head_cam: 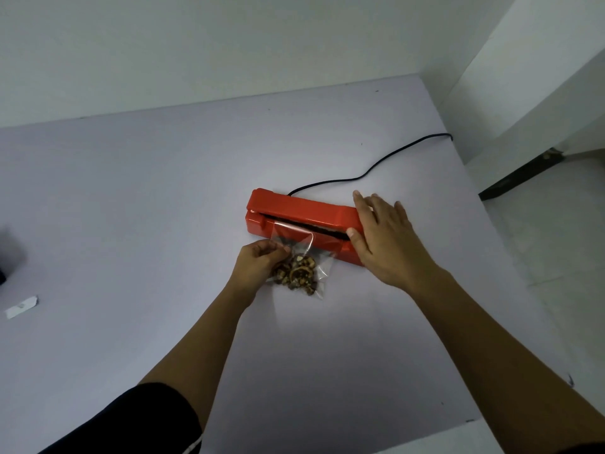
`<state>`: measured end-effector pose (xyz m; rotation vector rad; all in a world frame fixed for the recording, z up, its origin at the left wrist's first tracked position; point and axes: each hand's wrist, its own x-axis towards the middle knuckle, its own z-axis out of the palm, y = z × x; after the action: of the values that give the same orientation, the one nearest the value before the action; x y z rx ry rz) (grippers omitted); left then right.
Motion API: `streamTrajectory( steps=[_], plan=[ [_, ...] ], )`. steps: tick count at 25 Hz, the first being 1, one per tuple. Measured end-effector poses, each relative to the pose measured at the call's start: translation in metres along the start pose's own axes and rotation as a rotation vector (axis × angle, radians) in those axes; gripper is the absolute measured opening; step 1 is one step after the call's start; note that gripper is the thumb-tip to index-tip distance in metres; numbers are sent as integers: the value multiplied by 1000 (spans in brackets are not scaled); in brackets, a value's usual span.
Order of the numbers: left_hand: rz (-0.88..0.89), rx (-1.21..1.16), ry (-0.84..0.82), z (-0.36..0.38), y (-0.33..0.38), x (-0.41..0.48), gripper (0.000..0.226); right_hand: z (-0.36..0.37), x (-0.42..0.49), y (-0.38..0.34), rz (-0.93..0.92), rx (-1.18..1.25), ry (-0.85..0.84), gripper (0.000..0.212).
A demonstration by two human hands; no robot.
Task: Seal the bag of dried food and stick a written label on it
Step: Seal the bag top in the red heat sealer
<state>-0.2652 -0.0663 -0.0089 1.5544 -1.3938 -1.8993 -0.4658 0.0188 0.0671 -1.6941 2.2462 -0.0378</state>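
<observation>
- We see a red heat sealer (304, 217) lying on a pale lilac table (131, 191); we take this sealer as our landmark.
- A black power cord (370, 170) leaves the far side of the sealer and runs away over the table to its far right edge.
- The clear plastic bag of dried food (296, 263) lies just in front of the sealer — its open top edge reaches into the dark slot under the sealer's arm, while the brown dried pieces sit in the near part of the bag, on the table.
- Our left hand (262, 262) is in front of the sealer, at the left side of the bag; the fingers are curled and pinch the plastic above the food.
- Our right hand (383, 237) rests on the right end of the sealer, the fingers straight and a little spread over the top, the thumb at the front edge near the slot.
- Far to the left of the sealer, near the table's left side, lies a small white paper label (21, 307) — it is well apart from the bag.
</observation>
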Motion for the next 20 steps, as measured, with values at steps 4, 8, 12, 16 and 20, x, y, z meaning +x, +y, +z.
streamTrajectory(
  steps=[4,8,12,16,20],
  plan=[
    [-15,0,-16,0,1,-1,20,-43,-5,-18,-59,-2,249,65],
    [-28,21,-37,-3,3,-1,21,-80,14,-50,-156,444,381,81],
    [-32,52,-39,-4,5,-2,20,-95,36,-83,-299,866,160,71],
    [-34,56,-39,-3,5,0,18,-86,45,-72,-238,1162,64,57],
    [-9,51,12,4,8,-3,22,-34,30,0,-13,817,-43,83]
  ],
)
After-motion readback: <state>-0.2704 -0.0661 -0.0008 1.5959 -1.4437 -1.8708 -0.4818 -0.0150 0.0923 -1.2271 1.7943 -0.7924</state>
